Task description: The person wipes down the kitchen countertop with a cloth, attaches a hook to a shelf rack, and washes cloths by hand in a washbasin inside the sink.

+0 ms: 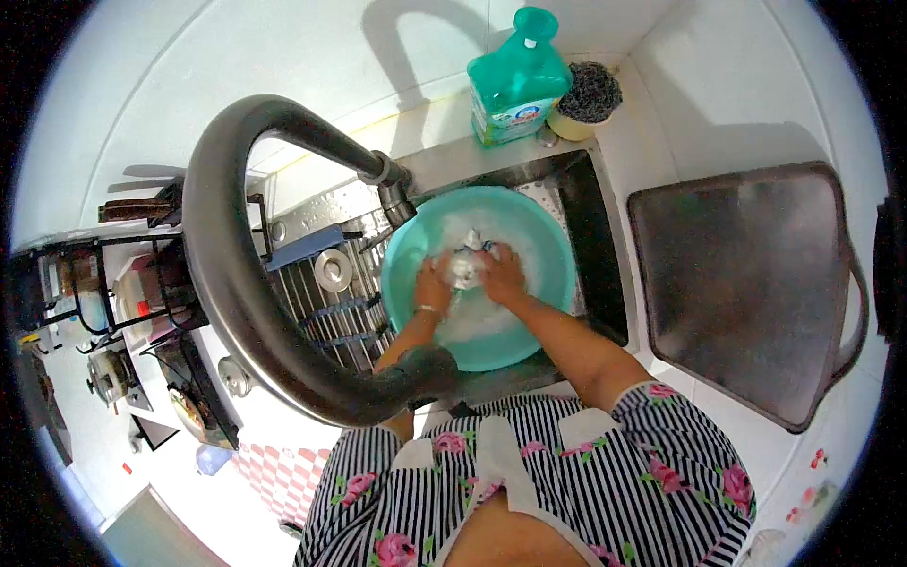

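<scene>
A turquoise basin point(559, 274) with cloudy, sudsy water stands in the metal sink point(605, 246). Both of my hands are inside it, around a pale, wet cloth-like item point(465, 270) with some dark blue parts. My left hand point(434, 283) is at the item's left side, its fingers partly in the suds. On the right side, my right hand point(503, 274) has its fingers bent against the item. Foam and blur hide the fingertips and the exact shape of the item.
A large dark faucet point(222, 236) arches at the left, over a dish rack point(326, 302) with a round lid point(333, 270). Behind the sink are a green bottle point(520, 80) and a scourer point(590, 93) in a bowl. A dark tray point(742, 293) leans at the right.
</scene>
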The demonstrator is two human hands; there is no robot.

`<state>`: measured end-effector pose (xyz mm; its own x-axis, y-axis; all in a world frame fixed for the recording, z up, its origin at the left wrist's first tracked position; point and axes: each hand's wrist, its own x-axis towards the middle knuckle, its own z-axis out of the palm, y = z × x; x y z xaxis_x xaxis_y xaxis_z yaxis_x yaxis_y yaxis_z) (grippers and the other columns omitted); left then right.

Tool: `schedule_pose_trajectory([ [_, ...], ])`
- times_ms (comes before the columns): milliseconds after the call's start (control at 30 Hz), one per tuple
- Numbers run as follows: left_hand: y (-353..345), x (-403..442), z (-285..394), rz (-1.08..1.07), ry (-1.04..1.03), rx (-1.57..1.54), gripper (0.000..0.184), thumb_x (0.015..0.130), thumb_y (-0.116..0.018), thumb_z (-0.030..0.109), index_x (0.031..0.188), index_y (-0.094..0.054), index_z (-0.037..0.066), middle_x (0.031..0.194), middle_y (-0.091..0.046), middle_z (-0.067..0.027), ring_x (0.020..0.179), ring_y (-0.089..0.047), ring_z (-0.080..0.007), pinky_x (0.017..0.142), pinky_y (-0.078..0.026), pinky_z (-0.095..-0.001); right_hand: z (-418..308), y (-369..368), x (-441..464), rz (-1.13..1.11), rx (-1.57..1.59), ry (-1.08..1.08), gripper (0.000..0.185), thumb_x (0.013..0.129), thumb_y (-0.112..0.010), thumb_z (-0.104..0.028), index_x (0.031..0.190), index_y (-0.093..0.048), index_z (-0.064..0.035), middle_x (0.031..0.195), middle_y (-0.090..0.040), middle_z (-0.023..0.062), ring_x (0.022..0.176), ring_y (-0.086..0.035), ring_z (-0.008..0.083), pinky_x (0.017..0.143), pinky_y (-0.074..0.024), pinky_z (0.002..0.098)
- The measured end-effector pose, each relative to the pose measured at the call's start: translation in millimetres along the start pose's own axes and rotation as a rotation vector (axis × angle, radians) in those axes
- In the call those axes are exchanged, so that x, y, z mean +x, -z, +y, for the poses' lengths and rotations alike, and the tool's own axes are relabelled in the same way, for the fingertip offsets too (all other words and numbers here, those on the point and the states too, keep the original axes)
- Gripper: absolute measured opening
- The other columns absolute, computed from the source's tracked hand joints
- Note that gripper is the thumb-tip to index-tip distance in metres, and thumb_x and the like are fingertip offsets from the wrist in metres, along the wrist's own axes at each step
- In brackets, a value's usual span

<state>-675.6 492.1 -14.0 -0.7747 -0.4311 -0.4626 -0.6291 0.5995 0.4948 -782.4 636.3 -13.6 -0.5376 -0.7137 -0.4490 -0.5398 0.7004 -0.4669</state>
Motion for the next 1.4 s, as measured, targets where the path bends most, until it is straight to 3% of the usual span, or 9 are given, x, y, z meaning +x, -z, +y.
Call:
schedule_pose_trajectory([
  [100, 10.4, -2.7, 42.3, 0.136, 0.081, -0.299, 0.067, 0.073, -0.064, 0.014, 0.134, -0.037, 0.02, 0.122, -0.048, -0.019, 0.106, -0.048, -0.0412, 0.092, -0.04, -0.0451, -61.4, 59.1, 1.3, -0.072, 1.393, -0.723, 0.059, 0.083, -0.049, -0.052, 0.128, -0.044, -0.0133, 0.132, -0.042, 0.0138, 0.122, -0.036, 0.0331, 0.088, -0.0395, 0.0539],
  [200, 22.0, -43.8, 99.9, 0.268, -0.222, -0.3, 0.055, 0.073, -0.063, 0.014, 0.126, -0.047, 0.016, 0.111, -0.055, -0.0175, 0.1, -0.051, -0.0392, 0.086, -0.043, -0.0432, -22.3, 45.0, 12.2, -0.302, 1.931, -0.725, 0.063, 0.08, -0.051, -0.056, 0.124, -0.048, -0.0112, 0.124, -0.05, 0.0108, 0.115, -0.046, 0.0267, 0.088, -0.0424, 0.0484],
  [467, 41.0, -3.4, 77.3, 0.13, 0.233, -0.337, 0.038, 0.079, -0.06, 0.039, 0.098, -0.061, 0.006, 0.093, -0.063, -0.0188, 0.084, -0.059, -0.0367, 0.075, -0.047, -0.0427, -6.3, -39.5, 11.2, -0.177, 2.1, -0.651, 0.034, 0.087, -0.053, -0.024, 0.114, -0.052, -0.003, 0.105, -0.059, 0.0102, 0.091, -0.058, 0.0226, 0.08, -0.0477, 0.0383],
  [633, 3.2, -10.6, 2.0, 0.318, 0.4, -0.235, 0.055, 0.08, -0.057, 0.049, 0.109, -0.059, 0.003, 0.112, -0.057, -0.0179, 0.102, -0.055, -0.0343, 0.085, -0.044, -0.0425, -8.4, 34.5, 15.8, 0.247, 1.058, -0.483, 0.044, 0.08, -0.061, -0.025, 0.117, -0.049, -0.0044, 0.108, -0.056, 0.0111, 0.093, -0.056, 0.0268, 0.08, -0.0461, 0.0376],
  [833, 54.1, -15.6, 48.5, -0.531, 0.373, 0.25, 0.075, 0.073, -0.061, 0.055, 0.123, -0.048, 0.002, 0.132, -0.043, -0.0147, 0.122, -0.041, -0.0331, 0.096, -0.038, -0.0418, 44.2, -11.0, 20.3, 0.383, 0.918, -0.616, 0.039, 0.079, -0.06, -0.026, 0.111, -0.053, -0.0054, 0.097, -0.058, 0.0093, 0.085, -0.056, 0.0229, 0.072, -0.0455, 0.0328],
  [1000, 59.2, 0.3, 88.7, 0.073, -0.273, 0.487, 0.067, 0.07, -0.066, 0.048, 0.124, -0.049, 0.013, 0.14, -0.033, -0.0116, 0.126, -0.035, -0.0327, 0.095, -0.039, -0.0433, 20.7, -37.9, -13.2, 0.475, 0.795, -0.549, 0.029, 0.083, -0.056, -0.029, 0.102, -0.059, -0.0078, 0.085, -0.061, 0.0089, 0.071, -0.057, 0.0211, 0.062, -0.0461, 0.0334],
  [1067, 69.2, -8.0, 86.9, 0.094, -0.461, 0.551, 0.061, 0.068, -0.071, 0.041, 0.12, -0.052, 0.016, 0.136, -0.038, -0.013, 0.124, -0.038, -0.0302, 0.093, -0.041, -0.0404, -2.3, -13.8, -28.3, 0.075, 1.097, -0.825, 0.041, 0.083, -0.054, -0.038, 0.106, -0.058, -0.005, 0.096, -0.062, 0.0132, 0.087, -0.06, 0.0292, 0.075, -0.0475, 0.0398],
  [1267, 3.6, 8.1, 39.0, 0.215, 0.121, -0.211, 0.044, 0.067, -0.073, 0.027, 0.101, -0.057, 0.005, 0.105, -0.055, -0.0135, 0.091, -0.058, -0.0322, 0.075, -0.049, -0.0388, -55.7, 40.8, -39.3, -0.629, 1.647, -1.242, 0.072, 0.077, -0.05, -0.064, 0.122, -0.048, -0.008, 0.097, -0.062, 0.0134, 0.079, -0.06, 0.0329, 0.071, -0.0476, 0.051],
  [1400, 25.4, -56.5, 112.6, 0.377, 0.048, -0.472, 0.037, 0.066, -0.072, 0.028, 0.091, -0.059, 0.003, 0.084, -0.061, -0.0149, 0.078, -0.06, -0.0347, 0.069, -0.049, -0.0404, -25.7, 18.1, -11.2, -0.705, 2.268, -0.746, 0.064, 0.081, -0.046, -0.062, 0.116, -0.052, -0.0088, 0.106, -0.058, 0.0151, 0.088, -0.058, 0.0318, 0.081, -0.0456, 0.0482],
])
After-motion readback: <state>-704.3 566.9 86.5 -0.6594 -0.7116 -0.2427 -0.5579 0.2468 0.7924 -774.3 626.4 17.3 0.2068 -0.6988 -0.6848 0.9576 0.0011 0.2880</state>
